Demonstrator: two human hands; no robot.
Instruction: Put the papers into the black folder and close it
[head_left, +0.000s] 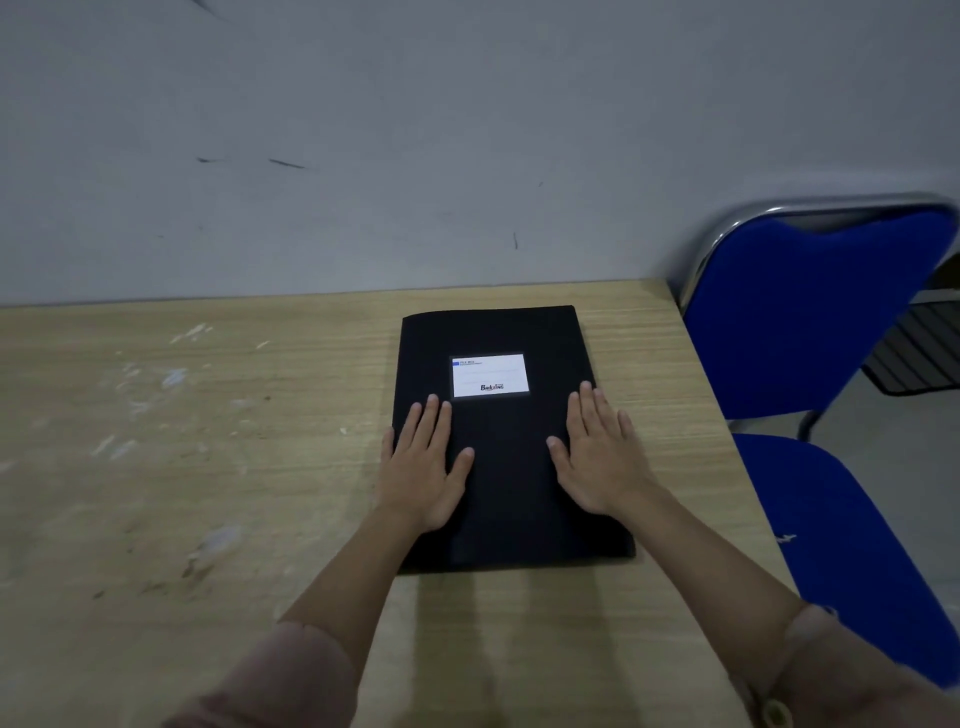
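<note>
The pale wood-grain surface (156, 467) lies wide and bare on the left, marked only by whitish scuffs, and its far edge meets a grey wall (363, 130). Right of centre lies the flat black rectangular folder (511, 467), closed, a white label (490, 375) on the far half of its cover; the label's print is too small to read apart from a logo. No papers show. The left hand (423, 467) rests palm down at the folder's left edge, fingers (430, 415) straight and close together, thumb spread inward. The right hand (602, 452) lies flat on the right half, fingers slightly fanned, holding nothing. Pinkish sleeves are cut off at the near edge. The folder sits near the surface's right edge, just beside which stands a blue padded chair with chrome frame (810, 322)
</note>
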